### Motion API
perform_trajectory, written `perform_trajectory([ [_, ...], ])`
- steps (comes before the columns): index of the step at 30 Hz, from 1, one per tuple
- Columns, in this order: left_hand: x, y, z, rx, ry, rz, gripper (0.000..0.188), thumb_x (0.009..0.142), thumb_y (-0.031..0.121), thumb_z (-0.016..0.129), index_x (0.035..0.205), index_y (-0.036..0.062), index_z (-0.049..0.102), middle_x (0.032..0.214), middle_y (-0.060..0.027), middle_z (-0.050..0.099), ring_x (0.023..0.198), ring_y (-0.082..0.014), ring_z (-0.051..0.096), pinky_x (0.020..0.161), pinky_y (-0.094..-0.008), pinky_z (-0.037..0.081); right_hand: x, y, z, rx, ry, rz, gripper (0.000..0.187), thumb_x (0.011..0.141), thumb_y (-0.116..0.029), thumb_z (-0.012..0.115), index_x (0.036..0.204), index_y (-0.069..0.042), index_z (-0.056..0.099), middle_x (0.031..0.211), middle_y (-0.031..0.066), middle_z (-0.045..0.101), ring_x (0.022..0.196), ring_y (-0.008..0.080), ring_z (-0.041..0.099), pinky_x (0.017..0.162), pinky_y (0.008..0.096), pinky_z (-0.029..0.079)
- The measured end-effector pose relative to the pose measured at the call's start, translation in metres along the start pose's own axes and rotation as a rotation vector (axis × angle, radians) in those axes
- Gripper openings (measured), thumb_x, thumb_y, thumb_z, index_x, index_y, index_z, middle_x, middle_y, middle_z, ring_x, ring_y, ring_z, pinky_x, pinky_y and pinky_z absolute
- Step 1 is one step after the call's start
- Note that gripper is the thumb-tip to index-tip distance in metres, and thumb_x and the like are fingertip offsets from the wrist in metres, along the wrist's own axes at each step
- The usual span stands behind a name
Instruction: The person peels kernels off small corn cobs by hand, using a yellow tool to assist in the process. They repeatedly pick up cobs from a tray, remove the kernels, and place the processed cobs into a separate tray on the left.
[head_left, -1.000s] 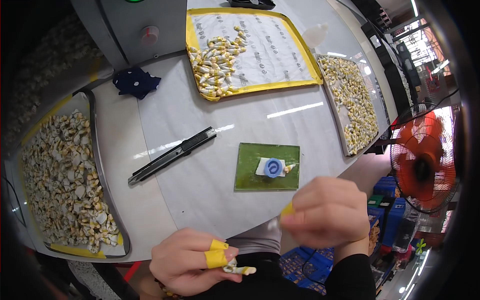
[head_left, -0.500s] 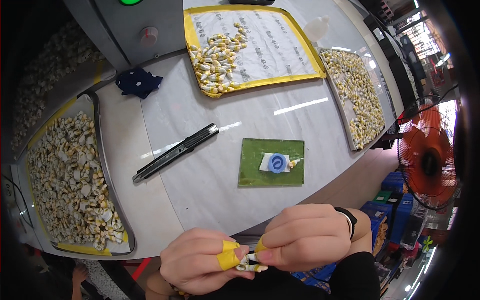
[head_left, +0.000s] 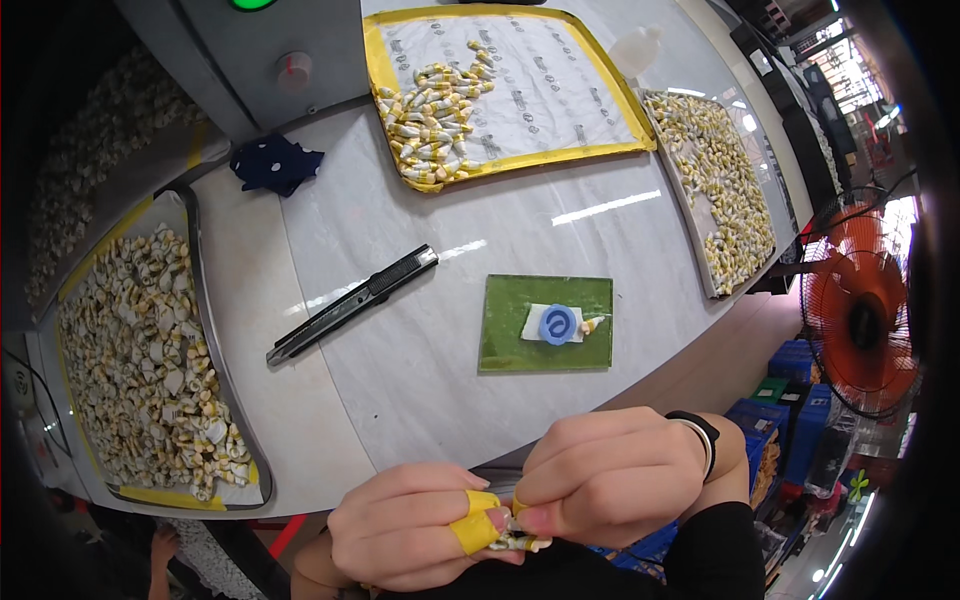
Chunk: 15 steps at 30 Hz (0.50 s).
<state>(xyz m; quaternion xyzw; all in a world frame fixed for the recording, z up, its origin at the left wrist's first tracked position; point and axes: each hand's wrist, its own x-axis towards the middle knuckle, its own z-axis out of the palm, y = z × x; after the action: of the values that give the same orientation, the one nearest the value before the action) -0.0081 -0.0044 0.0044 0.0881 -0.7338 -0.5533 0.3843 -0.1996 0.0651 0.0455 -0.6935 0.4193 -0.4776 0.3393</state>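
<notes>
The left hand (head_left: 415,530) pinches small white-and-yellow pieces (head_left: 538,544) short of the table's (head_left: 430,420) near edge; right of it, the right hand's (head_left: 610,475) thumb and forefinger press together there (their exact grip is hidden). Uneven pressure between the 2 could make a piece slip and fall.

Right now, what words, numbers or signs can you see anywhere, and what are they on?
No word or number can be read clearly.
White liner in the yellow-edged tray: small dark print repeats in rows, too small to read.
Round blue piece on the green plate: a dark curl; I can't tell if it's a sign.
Orange fan: any marking on its hub is too blurred to read.
</notes>
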Motion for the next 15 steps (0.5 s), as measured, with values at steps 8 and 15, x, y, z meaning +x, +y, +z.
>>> perform_trajectory([
  [8,-0.001,-0.002,0.000,0.025,-0.001,0.013,0.035,0.060,0.012,0.087,0.084,0.0027,0.064,0.083,-0.0085,0.068,0.072,-0.0227,0.066,0.065,-0.0313,0.059,-0.002,0.000,0.000,-0.034,0.008,0.014,0.014,0.073,0.008,0.071,0.073,0.000,0.059,0.078,0.0123,0.065,0.064,0.0248,0.064,0.054,0.0300,0.053],
  [15,-0.001,-0.002,0.007,0.209,0.082,-0.013,0.035,0.063,0.011,0.086,0.090,0.0044,0.066,0.081,-0.0057,0.067,0.069,-0.0211,0.065,0.065,-0.0295,0.055,-0.010,0.004,0.003,-0.174,0.065,-0.077,0.016,0.071,0.003,0.074,0.084,0.000,0.064,0.081,0.0115,0.066,0.064,0.0237,0.063,0.056,0.0296,0.053],
])
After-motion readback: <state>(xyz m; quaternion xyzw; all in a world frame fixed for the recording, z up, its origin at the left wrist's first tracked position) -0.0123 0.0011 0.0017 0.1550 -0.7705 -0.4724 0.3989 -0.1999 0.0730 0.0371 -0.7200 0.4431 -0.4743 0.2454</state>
